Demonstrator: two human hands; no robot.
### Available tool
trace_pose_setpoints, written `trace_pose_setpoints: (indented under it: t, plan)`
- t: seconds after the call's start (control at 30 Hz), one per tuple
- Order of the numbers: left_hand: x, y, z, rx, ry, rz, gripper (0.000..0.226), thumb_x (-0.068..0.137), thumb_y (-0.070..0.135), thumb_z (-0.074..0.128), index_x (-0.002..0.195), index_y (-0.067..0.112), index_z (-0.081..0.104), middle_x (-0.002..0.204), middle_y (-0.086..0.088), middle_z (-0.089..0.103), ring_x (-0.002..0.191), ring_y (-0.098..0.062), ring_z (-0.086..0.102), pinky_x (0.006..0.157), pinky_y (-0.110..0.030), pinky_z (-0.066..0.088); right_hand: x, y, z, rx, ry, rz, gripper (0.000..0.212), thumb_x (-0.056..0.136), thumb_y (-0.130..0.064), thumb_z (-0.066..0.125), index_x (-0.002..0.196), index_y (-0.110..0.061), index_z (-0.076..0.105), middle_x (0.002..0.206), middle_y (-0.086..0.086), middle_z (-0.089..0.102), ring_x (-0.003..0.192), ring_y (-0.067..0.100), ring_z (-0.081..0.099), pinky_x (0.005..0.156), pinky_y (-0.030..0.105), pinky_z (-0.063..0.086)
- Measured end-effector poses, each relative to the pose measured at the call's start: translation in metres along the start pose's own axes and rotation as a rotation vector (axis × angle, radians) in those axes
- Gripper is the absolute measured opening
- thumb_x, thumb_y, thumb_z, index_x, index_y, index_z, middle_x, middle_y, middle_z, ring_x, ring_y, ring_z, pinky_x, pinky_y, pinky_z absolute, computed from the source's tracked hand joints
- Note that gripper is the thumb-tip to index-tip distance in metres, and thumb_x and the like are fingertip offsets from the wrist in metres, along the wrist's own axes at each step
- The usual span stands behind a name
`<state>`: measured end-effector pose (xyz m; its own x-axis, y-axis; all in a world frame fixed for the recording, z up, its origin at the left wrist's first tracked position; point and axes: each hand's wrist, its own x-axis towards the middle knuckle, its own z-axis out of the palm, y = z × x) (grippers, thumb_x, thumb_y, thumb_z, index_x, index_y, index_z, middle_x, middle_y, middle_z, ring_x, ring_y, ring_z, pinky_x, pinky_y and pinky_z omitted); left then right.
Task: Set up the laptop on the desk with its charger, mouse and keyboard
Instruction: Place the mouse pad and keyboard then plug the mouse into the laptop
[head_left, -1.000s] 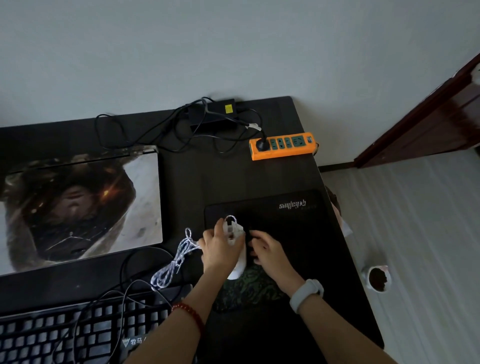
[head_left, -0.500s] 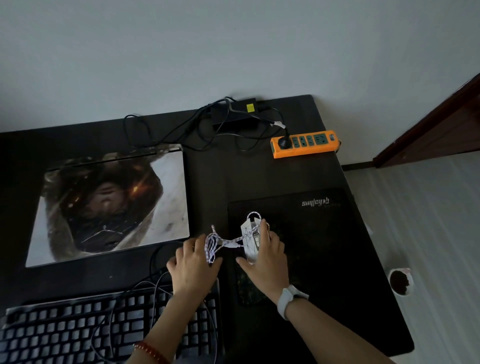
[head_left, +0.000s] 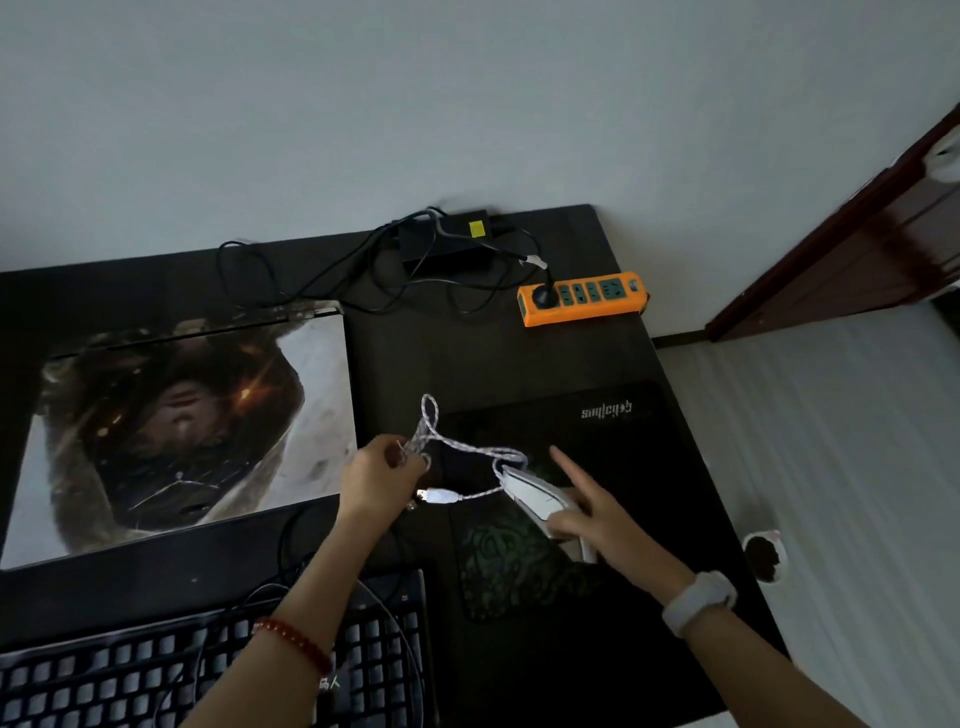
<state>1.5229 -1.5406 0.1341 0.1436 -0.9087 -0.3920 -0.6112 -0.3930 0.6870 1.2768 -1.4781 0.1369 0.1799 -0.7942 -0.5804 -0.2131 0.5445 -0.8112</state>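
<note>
Item: white mouse (head_left: 540, 501), wired, with a white braided cable (head_left: 467, 449) ending in a USB plug (head_left: 439, 496). The body is slim and pale, tipped on its side over the black mouse pad (head_left: 613, 447), nose toward the laptop (head_left: 171, 426).

Change since half a second ago: the mouse then lay flat on the pad under my right palm, and the cable sat bunched between both hands. Now the mouse is lifted and tilted, the cable is drawn out in a loose line and loop, and the plug hangs free.

Grip, right hand (head_left: 608, 514): thumb and lower fingers curl round the mouse's rear, forefinger straight and pointing away over the pad. The mouse sits at the hand's laptop-facing side.

Grip, left hand (head_left: 382, 478): fingers pinch the cable's gathered loops just off the pad's laptop-side edge; the plug dangles just below this hand, beside the pad.

Also on the desk (head_left: 441, 364), taken from the pad: keyboard (head_left: 218, 670) at the near left, closed laptop to the left, charger brick (head_left: 452, 241) and orange power strip (head_left: 582, 299) beyond the far edge.
</note>
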Motion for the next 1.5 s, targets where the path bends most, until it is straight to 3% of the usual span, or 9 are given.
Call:
trace_pose_setpoints:
  t: [0.1, 0.27, 0.4, 0.57, 0.87, 1.0, 1.17, 1.37, 1.5]
  plan:
    - [0.018, 0.037, -0.003, -0.351, 0.003, -0.046, 0.014, 0.085, 0.016, 0.062, 0.094, 0.006, 0.066, 0.052, -0.003, 0.053, 0.045, -0.018, 0.047, 0.046, -0.026, 0.035, -0.003, -0.019, -0.024, 0.03, 0.107, -0.086, 0.08, 0.081, -0.007, 0.061, 0.145, -0.033, 0.019, 0.094, -0.011, 0.065, 0.075, -0.005, 0.063, 0.063, 0.007, 0.046]
    - [0.024, 0.1, 0.0, -0.686, 0.073, 0.137, 0.011, 0.088, 0.012, 0.059, 0.086, 0.021, 0.062, 0.049, 0.008, 0.06, 0.038, 0.001, 0.049, 0.036, -0.013, 0.039, 0.0, -0.046, -0.036, -0.174, 0.496, -0.369, 0.086, 0.069, -0.028, 0.059, 0.141, -0.046, 0.016, 0.123, -0.029, 0.042, 0.113, -0.004, 0.047, 0.086, 0.014, 0.043]
    - [0.023, 0.1, 0.01, -0.465, 0.131, 0.251, 0.012, 0.085, 0.014, 0.062, 0.089, 0.024, 0.059, 0.076, 0.006, 0.064, 0.065, -0.003, 0.058, 0.061, -0.019, 0.046, 0.005, -0.033, -0.035, -0.421, 0.694, -0.412, 0.087, 0.07, -0.03, 0.061, 0.143, -0.036, 0.015, 0.132, -0.016, 0.038, 0.122, 0.002, 0.034, 0.094, 0.022, 0.035]
    - [0.018, 0.059, 0.026, -0.12, 0.111, 0.309, 0.042, 0.082, 0.005, 0.063, 0.122, 0.011, 0.049, 0.11, -0.009, 0.06, 0.096, -0.021, 0.057, 0.079, -0.031, 0.043, 0.01, 0.018, -0.022, -0.718, 0.575, -0.081, 0.089, 0.075, -0.032, 0.065, 0.146, -0.026, 0.01, 0.137, 0.003, 0.039, 0.124, 0.025, 0.037, 0.099, 0.04, 0.041]
    - [0.017, 0.024, 0.037, 0.167, 0.057, 0.317, 0.05, 0.083, 0.009, 0.062, 0.131, 0.009, 0.046, 0.114, -0.013, 0.062, 0.105, -0.034, 0.057, 0.087, -0.05, 0.046, 0.014, 0.046, -0.001, -0.901, 0.589, 0.091, 0.092, 0.078, -0.053, 0.058, 0.146, -0.028, 0.002, 0.144, 0.001, 0.031, 0.132, 0.022, 0.031, 0.104, 0.044, 0.031]
    - [0.014, 0.017, 0.039, 0.181, -0.048, 0.423, 0.047, 0.081, 0.007, 0.063, 0.126, 0.01, 0.052, 0.108, -0.007, 0.066, 0.097, -0.029, 0.063, 0.081, -0.044, 0.051, 0.03, 0.019, -0.01, -0.723, 0.705, -0.183, 0.069, 0.086, -0.038, 0.057, 0.144, -0.019, 0.025, 0.144, 0.007, 0.038, 0.132, 0.025, 0.036, 0.106, 0.045, 0.032]
    - [-0.001, -0.013, 0.043, 0.118, -0.151, 0.341, 0.042, 0.083, 0.011, 0.062, 0.125, 0.012, 0.054, 0.118, -0.006, 0.061, 0.1, -0.021, 0.063, 0.086, -0.035, 0.05, 0.069, -0.027, -0.027, -0.81, 0.309, -0.237, 0.046, 0.091, -0.019, 0.047, 0.136, -0.02, 0.04, 0.13, 0.004, 0.052, 0.12, 0.023, 0.048, 0.098, 0.041, 0.041]
    - [-0.007, -0.029, 0.051, 0.304, -0.174, 0.313, 0.052, 0.084, 0.027, 0.061, 0.133, 0.018, 0.045, 0.128, -0.002, 0.05, 0.118, -0.024, 0.048, 0.096, -0.039, 0.041, 0.075, -0.022, -0.031, -1.258, -0.156, -0.151, 0.07, 0.079, -0.025, 0.048, 0.143, -0.028, 0.019, 0.136, 0.0, 0.034, 0.122, 0.025, 0.034, 0.095, 0.043, 0.031]
    - [-0.004, -0.027, 0.059, 0.654, -0.224, 0.311, 0.048, 0.089, 0.033, 0.05, 0.135, 0.025, 0.037, 0.128, 0.002, 0.047, 0.121, -0.021, 0.041, 0.095, -0.034, 0.033, 0.067, -0.009, -0.033, -1.274, -0.072, -0.298, 0.05, 0.089, -0.027, 0.049, 0.136, -0.02, 0.034, 0.136, 0.0, 0.036, 0.122, 0.022, 0.039, 0.09, 0.031, 0.039]
